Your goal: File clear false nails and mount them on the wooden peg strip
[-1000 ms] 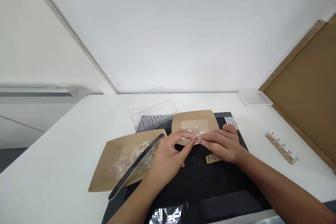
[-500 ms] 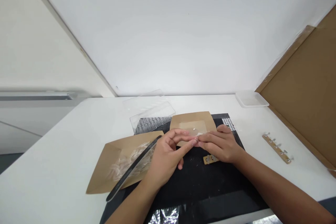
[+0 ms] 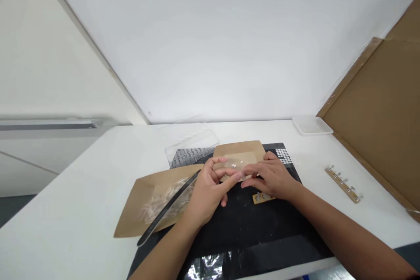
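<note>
In front of me, my left hand (image 3: 210,188) pinches a small clear nail tip (image 3: 243,177) between thumb and fingers. My right hand (image 3: 274,177) meets it there, index finger and thumb closed about the same piece, which is partly hidden by the fingertips. Just behind the fingers is a small brown paper tray (image 3: 241,146) with a few white bits (image 3: 234,165) inside. A short wooden strip with metal clips (image 3: 260,197) lies under my right hand, partly covered. Beside my left forearm, a larger paper tray (image 3: 131,210) holds many clear nail tips (image 3: 157,205).
A black nail file (image 3: 170,203) lies across the larger tray. The black mat (image 3: 256,227) carries a sheet of white dots (image 3: 284,156). Clear plastic boxes (image 3: 192,142) stand behind, a clipped strip (image 3: 343,184) and a shallow white container (image 3: 311,125) at right, beside a cardboard panel (image 3: 377,118).
My right hand's fingers have spread a little and its thumb has drawn apart from the index finger. More white bits show in the small tray. The camera view has shifted slightly.
</note>
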A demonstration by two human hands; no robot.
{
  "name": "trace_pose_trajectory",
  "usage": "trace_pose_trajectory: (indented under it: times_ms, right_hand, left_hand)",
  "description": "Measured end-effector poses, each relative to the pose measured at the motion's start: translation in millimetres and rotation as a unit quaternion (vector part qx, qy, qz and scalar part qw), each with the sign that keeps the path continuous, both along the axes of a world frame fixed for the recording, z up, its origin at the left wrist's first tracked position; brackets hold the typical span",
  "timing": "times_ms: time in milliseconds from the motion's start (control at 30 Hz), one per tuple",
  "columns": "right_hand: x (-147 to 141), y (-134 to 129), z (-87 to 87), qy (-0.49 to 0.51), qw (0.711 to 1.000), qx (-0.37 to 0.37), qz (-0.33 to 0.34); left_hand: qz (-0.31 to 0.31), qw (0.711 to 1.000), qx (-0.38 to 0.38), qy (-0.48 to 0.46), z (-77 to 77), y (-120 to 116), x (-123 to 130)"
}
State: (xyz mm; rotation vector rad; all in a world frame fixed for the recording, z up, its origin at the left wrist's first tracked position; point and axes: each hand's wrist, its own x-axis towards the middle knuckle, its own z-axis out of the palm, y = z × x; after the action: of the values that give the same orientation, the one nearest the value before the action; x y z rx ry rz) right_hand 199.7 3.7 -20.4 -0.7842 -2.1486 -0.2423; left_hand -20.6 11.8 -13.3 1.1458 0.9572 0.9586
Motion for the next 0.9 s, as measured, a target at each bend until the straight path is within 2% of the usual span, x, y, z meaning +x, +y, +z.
trace_pose_trajectory:
  times_ms: [400,600,667,733,833,900]
  right_hand:
    - [1.2,-2.4,4.9,0.018,0.999,-0.039,0.012]
    - [0.8,-3.7,4.4,0.025,0.995,-0.092,0.029]
    - [0.9,-2.6,6.3,0.025,0.993,-0.109,0.036]
    - [3.1,-1.6,11.1,0.018,0.992,-0.123,0.035]
    - [14.1,-2.6,21.4,0.017,0.988,-0.149,0.02]
    - [26.8,-6.8,25.3,0.022,0.984,-0.176,0.013]
  left_hand:
    - [-0.011,0.999,-0.011,0.029,4.0,-1.4,-0.6]
    - [-0.019,0.998,-0.003,0.054,3.8,-0.8,-0.5]
    - [-0.016,0.994,0.033,0.098,6.5,-1.4,-1.6]
    - [0.009,0.981,0.112,0.161,10.0,-2.3,-3.1]
    - [0.061,0.94,0.243,0.231,12.8,-3.5,-5.5]
    - [0.08,0.916,0.295,0.259,12.1,-4.1,-6.6]
